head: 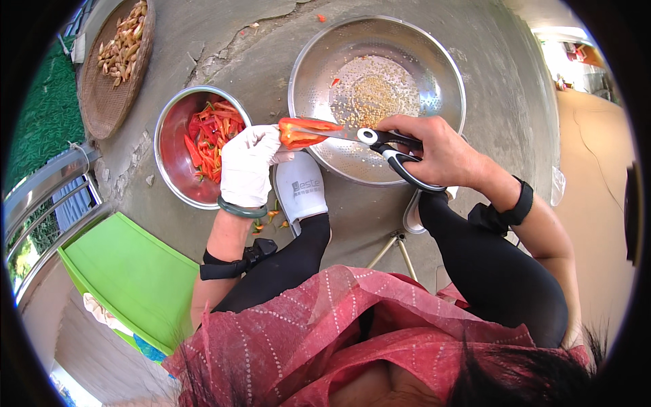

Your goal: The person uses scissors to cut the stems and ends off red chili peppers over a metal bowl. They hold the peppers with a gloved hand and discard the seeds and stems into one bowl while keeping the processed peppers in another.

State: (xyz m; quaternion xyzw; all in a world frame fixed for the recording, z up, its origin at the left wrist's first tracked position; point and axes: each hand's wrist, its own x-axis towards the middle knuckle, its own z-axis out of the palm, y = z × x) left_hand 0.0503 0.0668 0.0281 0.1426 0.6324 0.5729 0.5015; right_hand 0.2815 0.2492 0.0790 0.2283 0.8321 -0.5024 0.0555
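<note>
My left hand (pixel 250 165), in a white glove, holds a red chili pepper (pixel 306 133) by its left end; the pepper is slit open and pale flesh shows inside. Bare, my right hand (pixel 438 152) grips the black-and-white handles of a pair of scissors (pixel 367 136), whose blades reach into the pepper's opening. Behind them a perforated stainless steel basin (pixel 442 66) holds scattered pale seeds (pixel 374 96) and a small red scrap. At my left hand's left side, a steel bowl (pixel 170 175) holds many red pepper pieces (pixel 211 135).
A round woven tray (pixel 104 109) of garlic-like cloves or bulbs lies at the upper left. A light green plastic bin or stool (pixel 137 274) is at the lower left, near a metal railing (pixel 51 175). Small pepper stem ends (pixel 259 225) lie beside my white slipper (pixel 302 191) on the concrete floor.
</note>
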